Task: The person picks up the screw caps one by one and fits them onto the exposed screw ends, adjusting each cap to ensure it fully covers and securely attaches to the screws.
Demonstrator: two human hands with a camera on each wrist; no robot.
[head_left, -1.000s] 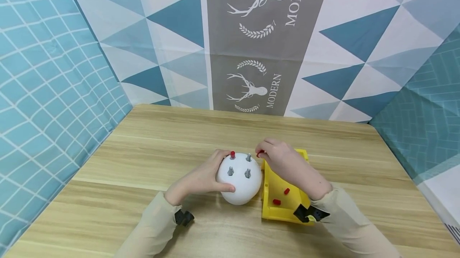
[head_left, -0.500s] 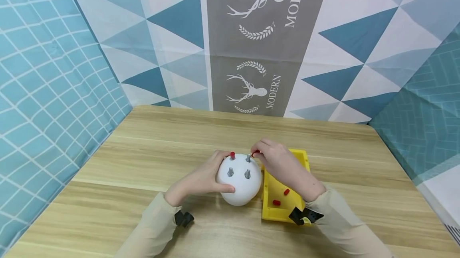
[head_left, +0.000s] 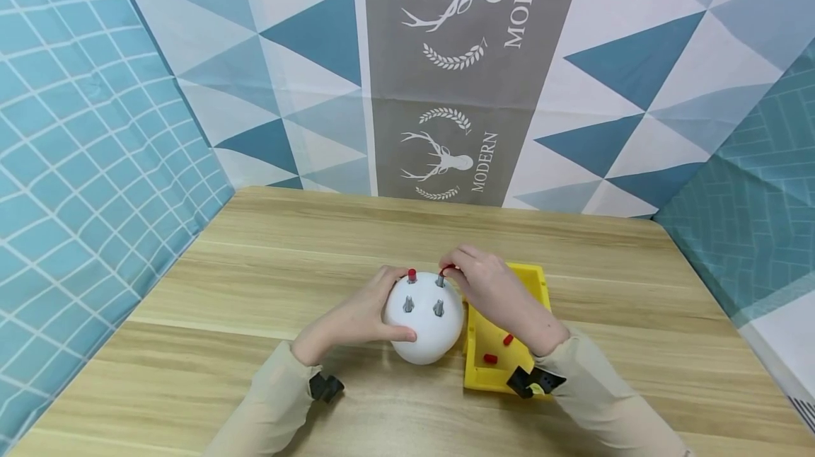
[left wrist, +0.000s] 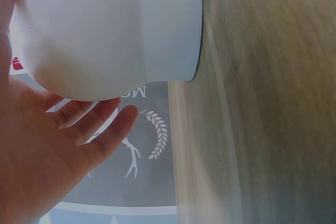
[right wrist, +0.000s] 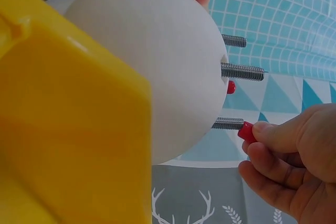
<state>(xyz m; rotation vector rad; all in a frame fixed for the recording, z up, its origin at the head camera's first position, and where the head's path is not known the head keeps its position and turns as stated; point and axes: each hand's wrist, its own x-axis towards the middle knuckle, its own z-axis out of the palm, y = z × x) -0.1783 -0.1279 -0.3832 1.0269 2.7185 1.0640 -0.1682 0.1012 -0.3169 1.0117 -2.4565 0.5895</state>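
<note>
Gripping the white dome (head_left: 436,339) with the left hand (head_left: 366,312), thumb on the near side and fingers round the far side. Resting the dome on the wooden table (head_left: 286,252), just left of the yellow tray (head_left: 490,378). Pinching a red cap (right wrist: 247,132) between thumb and fingers of the right hand (head_left: 493,284), at the tip of the far right stud (right wrist: 229,123).

Showing in the head view: the full stud layout, bearing a fitted cap (head_left: 412,275) at far left and standing bare at the near left stud (head_left: 409,303) and near right stud (head_left: 438,307); also two loose caps (head_left: 489,358) inside the tray. Revealing only in the right wrist view: the screw threads, plus the pinched cap meeting the stud end at a slight tilt. Leaving the depth of engagement unclear. Adding in the left wrist view: the straight-sided base (left wrist: 170,30) under the dome, and left fingers largely hidden from the head camera.

Comparing with one second ago: now bringing the pinched cap onto the stud tip, after holding it apart, near the tray's far left corner. Keeping the left-hand grip, the dome and the loose caps effectively unchanged.
</note>
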